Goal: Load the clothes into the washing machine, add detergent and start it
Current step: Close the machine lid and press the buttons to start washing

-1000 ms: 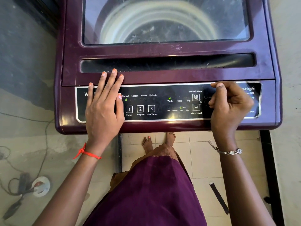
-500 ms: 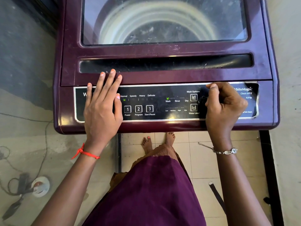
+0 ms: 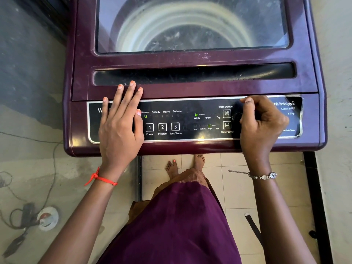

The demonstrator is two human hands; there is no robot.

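Closest to me is my purple skirt (image 3: 171, 225), with my bare feet (image 3: 172, 166) on the tiles just past it. My left grip (image 3: 120, 128) is wide and lies flat on the left end of the control panel (image 3: 190, 121), fingertips reaching up onto the lid edge. My right grip (image 3: 261, 126) is curled into a loose fist holding nothing, resting on the panel's right end. Between them sits the Start/Pause button (image 3: 175, 127), untouched, with green lights at Normal, Wash and High. Beyond both grips, the washing machine (image 3: 190, 58) has its glass lid (image 3: 190, 25) down, and the drum underneath is too blurry to make out.
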